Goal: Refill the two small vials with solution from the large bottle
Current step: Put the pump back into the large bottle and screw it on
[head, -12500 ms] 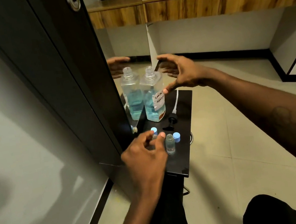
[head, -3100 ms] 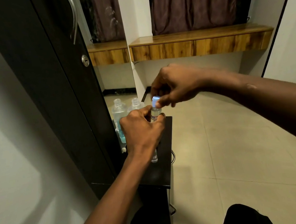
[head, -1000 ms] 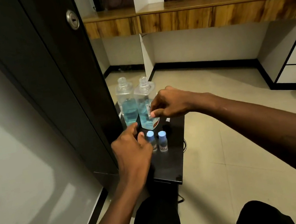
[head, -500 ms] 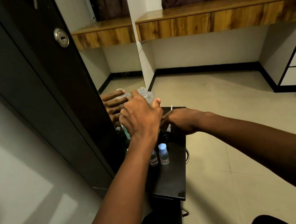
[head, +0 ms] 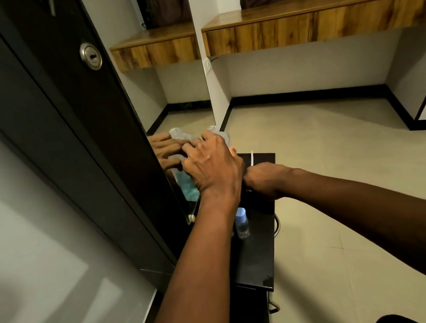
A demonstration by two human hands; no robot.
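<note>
Black bench (head: 258,263), front edge nearest me, both forearms reaching across it. One blue-capped vial (head: 241,222) stands upright just right of the left forearm. Its twin, beside it a moment ago, is now hidden behind that arm. Count: two vials, one showing.

Further in, right hand (head: 263,181) has dropped from the bottle to the bench top, beside one white tube (head: 252,158). Its fingers sit behind the other hand, so I cannot tell if they grasp anything.

Above it, left hand (head: 211,165) has left the vials and risen, fingers wrapped round the large bottle (head: 223,136) at the back of the bench, against the mirror (head: 182,96). One bottle, neck uncapped; the second is reflection.

Both vials capped, so filling looks finished and closing the bottle is likely next. Beyond, wooden shelf (head: 323,21).
</note>
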